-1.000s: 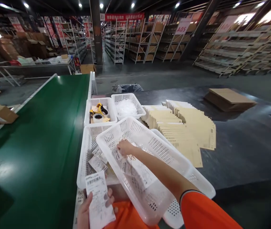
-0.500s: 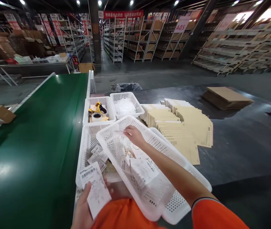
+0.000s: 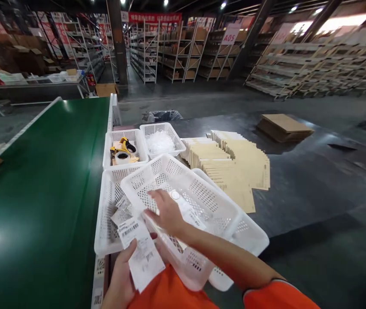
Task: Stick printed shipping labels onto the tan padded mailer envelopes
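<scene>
My left hand (image 3: 121, 274) grips a white paper slip (image 3: 142, 257) printed with a barcode and small text; its thumb lies on the front. My right hand (image 3: 166, 212) is over the tilted white plastic basket (image 3: 216, 189), thumb and fingers apart, nothing visible between them. Inside that basket are white labelled packets (image 3: 193, 216), partly hidden by my hand and forearm. The basket rests across another white basket (image 3: 255, 234) and overlaps a left basket (image 3: 105, 227), which holds clear packets with printed labels (image 3: 122, 210).
Behind stand a basket with tape rolls and a yellow-black tape dispenser (image 3: 126, 146), and a basket of white filmy material (image 3: 161, 141). Rows of tan envelopes (image 3: 234, 163) and stacked flat cardboard (image 3: 284, 124) lie right. A green conveyor belt (image 3: 47, 193) runs along the left.
My right hand has come down and nearer my left hand, its fingers opening; the thin piece it pinched no longer shows in it. The slip stays in my left hand. The view has turned slightly right.
</scene>
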